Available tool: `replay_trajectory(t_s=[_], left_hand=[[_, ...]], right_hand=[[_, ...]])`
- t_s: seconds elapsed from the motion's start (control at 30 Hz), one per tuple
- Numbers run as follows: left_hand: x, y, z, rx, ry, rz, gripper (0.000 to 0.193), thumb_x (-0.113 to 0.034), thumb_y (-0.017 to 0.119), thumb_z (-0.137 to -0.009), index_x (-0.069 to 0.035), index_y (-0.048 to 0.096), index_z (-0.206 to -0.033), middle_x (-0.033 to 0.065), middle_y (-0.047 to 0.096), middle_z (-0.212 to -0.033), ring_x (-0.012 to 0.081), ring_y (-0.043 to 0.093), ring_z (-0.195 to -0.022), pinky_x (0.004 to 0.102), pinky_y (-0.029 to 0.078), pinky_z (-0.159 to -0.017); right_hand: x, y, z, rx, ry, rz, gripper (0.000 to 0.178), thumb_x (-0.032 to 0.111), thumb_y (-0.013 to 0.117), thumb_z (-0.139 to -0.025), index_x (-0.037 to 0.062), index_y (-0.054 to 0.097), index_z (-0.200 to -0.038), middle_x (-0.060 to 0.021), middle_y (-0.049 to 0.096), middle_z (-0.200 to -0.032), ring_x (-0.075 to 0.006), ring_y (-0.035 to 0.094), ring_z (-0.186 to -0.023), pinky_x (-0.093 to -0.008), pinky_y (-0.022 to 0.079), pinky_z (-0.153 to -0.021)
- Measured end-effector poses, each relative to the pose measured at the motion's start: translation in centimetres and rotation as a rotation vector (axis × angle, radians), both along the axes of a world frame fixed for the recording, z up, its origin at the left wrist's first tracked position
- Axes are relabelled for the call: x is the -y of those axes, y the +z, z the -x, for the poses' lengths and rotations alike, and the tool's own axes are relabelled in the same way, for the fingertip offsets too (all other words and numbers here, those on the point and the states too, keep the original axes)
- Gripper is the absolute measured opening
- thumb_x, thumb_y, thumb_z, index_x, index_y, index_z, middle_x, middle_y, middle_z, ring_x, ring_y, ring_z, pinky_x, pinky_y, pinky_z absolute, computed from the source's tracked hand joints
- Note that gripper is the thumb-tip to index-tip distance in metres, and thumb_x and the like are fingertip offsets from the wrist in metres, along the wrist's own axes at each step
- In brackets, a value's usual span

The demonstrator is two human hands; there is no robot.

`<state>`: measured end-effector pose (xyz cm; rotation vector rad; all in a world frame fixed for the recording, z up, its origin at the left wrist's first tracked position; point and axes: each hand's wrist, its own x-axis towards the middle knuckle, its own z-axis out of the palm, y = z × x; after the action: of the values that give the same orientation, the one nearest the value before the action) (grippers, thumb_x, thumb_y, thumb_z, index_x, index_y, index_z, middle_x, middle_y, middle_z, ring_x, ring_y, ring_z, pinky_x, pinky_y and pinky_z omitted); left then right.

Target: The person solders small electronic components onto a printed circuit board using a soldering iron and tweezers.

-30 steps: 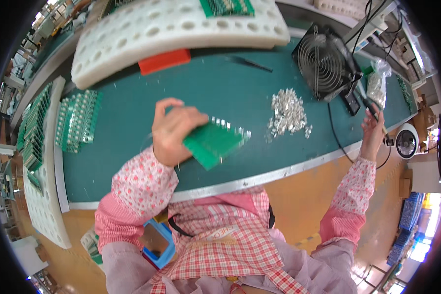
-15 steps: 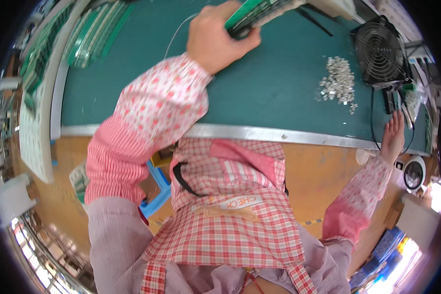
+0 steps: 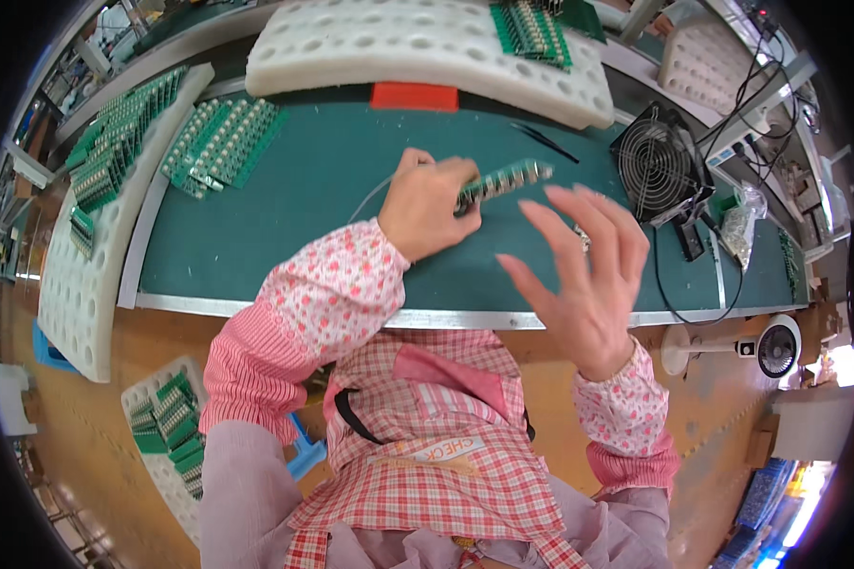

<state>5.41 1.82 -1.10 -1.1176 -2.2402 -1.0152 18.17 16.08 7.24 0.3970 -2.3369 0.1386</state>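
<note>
Over the middle of the green bench mat (image 3: 294, 256), my left hand (image 3: 425, 207) is closed around one end of a green circuit board (image 3: 508, 182). The board is held edge-on and points to the right, with a row of small pale parts along it. My right hand (image 3: 593, 275) is raised just right of the board, its fingers spread and curved. It does not touch the board, and nothing shows in it. Small silvery parts (image 3: 582, 239) peek out behind its fingers; the rest of them are hidden. Dark tweezers (image 3: 547, 142) lie on the mat beyond the board.
A white foam block (image 3: 351, 47) with holes spans the back, above a red block (image 3: 414, 98). More circuit boards (image 3: 226, 142) lie at the left, beside a foam rack (image 3: 71, 303). At right stand a black fan (image 3: 657, 163), its cable and a plastic bag (image 3: 740, 228).
My left hand has brought the board nearer to me. My right hand has left the bench's right side and come over beside the board. The view has shifted, showing more of the back.
</note>
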Motion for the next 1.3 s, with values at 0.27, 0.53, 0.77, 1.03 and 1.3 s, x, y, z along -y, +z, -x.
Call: replay_trajectory(t_s=[0.27, 0.53, 0.77, 1.03, 1.3], left_hand=[[3.7, 3.1, 1.1, -0.238, -0.113, 0.266, 0.017, -0.011, 0.063, -0.071, -0.009, 0.053, -0.085, 0.0054, 0.059, -0.072, 0.023, 0.059, -0.073, 0.0394, 0.035, -0.086], [7.0, 5.5, -0.6, -0.077, -0.253, 0.408, 0.029, -0.011, 0.07, -0.068, -0.01, 0.056, -0.093, 0.0049, 0.062, -0.069, 0.0242, 0.059, -0.064, 0.04, 0.039, -0.091], [4.4, 5.7, -1.5, 0.692, -0.51, -0.148, 0.03, -0.007, 0.074, -0.073, -0.002, 0.061, -0.1, 0.0093, 0.067, -0.085, 0.0178, 0.064, -0.073, 0.0314, 0.05, -0.07], [-1.0, 3.0, 0.9, 1.343, -0.532, -0.67, 0.024, -0.004, 0.071, -0.078, -0.003, 0.061, -0.1, 0.0045, 0.066, -0.09, 0.0125, 0.063, -0.079, 0.0284, 0.053, -0.072], [-2.3, 0.2, 1.5, 1.476, -0.5, -0.707, 0.021, -0.003, 0.069, -0.079, -0.003, 0.06, -0.099, 0.0034, 0.063, -0.089, 0.0123, 0.062, -0.079, 0.0288, 0.053, -0.07]], right_hand=[[0.4, 3.5, 6.1, 0.141, 0.366, -0.146, 0.011, 0.008, 0.068, -0.074, 0.006, 0.06, -0.08, -0.003, 0.059, -0.081, -0.0231, 0.056, -0.084, -0.0357, 0.042, -0.078], [-3.8, 1.5, 8.2, 1.039, 0.576, 1.095, 0.024, 0.023, 0.057, -0.091, 0.001, 0.061, -0.082, -0.004, 0.063, -0.083, -0.0106, 0.058, -0.082, -0.0263, 0.043, -0.08], [-6.6, -0.6, 5.0, 0.844, 0.18, 0.958, 0.022, 0.02, 0.06, -0.09, 0.0002, 0.065, -0.083, 0.0007, 0.064, -0.077, -0.0041, 0.054, -0.072, -0.0212, 0.044, -0.071], [-11.0, -4.6, 0.1, 0.404, -0.108, 0.55, 0.01, 0.011, 0.069, -0.079, 0.0027, 0.065, -0.082, -0.0038, 0.062, -0.074, -0.0147, 0.056, -0.064, -0.0277, 0.046, -0.057], [-10.0, -7.8, 0.2, 0.28, -0.206, 0.281, 0.012, 0.007, 0.071, -0.072, 0.0071, 0.064, -0.082, -0.0038, 0.057, -0.073, -0.0215, 0.057, -0.068, -0.0319, 0.046, -0.056]])
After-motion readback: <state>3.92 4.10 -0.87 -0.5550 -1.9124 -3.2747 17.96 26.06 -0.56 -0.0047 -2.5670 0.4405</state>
